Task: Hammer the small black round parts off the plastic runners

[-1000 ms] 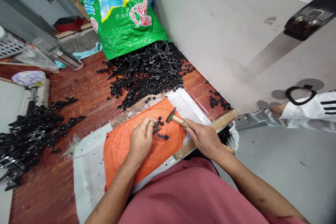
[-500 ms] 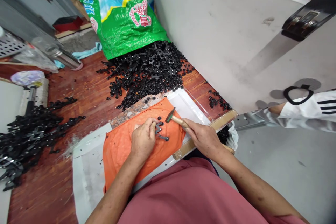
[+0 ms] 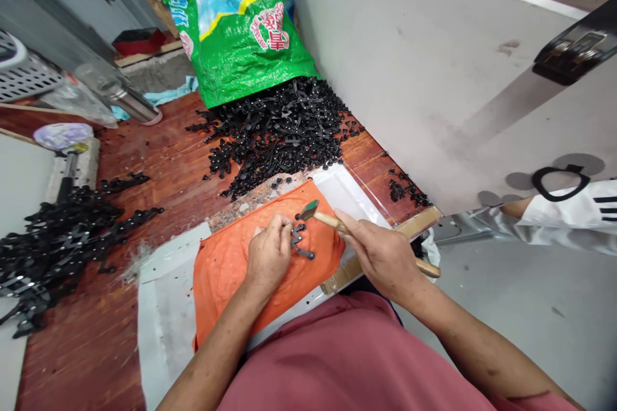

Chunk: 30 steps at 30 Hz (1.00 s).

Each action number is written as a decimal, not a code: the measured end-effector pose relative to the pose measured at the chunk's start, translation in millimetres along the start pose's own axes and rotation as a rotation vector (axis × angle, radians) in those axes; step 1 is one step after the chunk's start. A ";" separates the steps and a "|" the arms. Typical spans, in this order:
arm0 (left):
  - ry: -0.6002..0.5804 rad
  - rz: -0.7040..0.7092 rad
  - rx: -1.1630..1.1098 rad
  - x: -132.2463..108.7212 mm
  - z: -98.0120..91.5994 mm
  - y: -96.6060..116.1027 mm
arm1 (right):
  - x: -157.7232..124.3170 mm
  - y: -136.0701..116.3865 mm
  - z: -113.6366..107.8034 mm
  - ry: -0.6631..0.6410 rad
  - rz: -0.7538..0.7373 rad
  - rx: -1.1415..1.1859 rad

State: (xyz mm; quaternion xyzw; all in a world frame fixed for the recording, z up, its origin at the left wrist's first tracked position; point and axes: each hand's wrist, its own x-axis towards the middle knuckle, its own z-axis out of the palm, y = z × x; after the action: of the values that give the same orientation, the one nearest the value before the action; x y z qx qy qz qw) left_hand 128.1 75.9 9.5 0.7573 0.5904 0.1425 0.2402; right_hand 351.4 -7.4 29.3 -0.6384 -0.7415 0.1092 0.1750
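Left hand (image 3: 267, 253): fingers pinched on one end of a jointed black part (image 3: 303, 253). Right hand (image 3: 388, 260): fingers wrapped round the handle of a small hammer (image 3: 328, 220), its head just beside the part; contact cannot be confirmed. The part is over the orange cloth (image 3: 231, 276), towards that cloth's right edge, at the near edge of the counter (image 3: 91, 314).

Judged step: light hammer work. Recommended: part flat and backed by firm support, fingertips clear of the striking line, blows short and square; a glancing blow could skew the joints.

Condition of part: matt black, slim links set in a zigzag, round ends; finer detail hidden by the fingers.
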 end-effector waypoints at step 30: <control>0.473 -0.441 0.649 12.6 -181.1 -75.7 | -12.9 22.0 24.7 -0.172 0.192 0.232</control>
State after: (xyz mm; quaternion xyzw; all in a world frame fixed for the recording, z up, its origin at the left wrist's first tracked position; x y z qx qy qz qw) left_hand -21.6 137.6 121.3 0.5961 0.7902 0.0647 -0.1264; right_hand 363.1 -15.1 -3.3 -0.6703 -0.6717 0.2644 0.1722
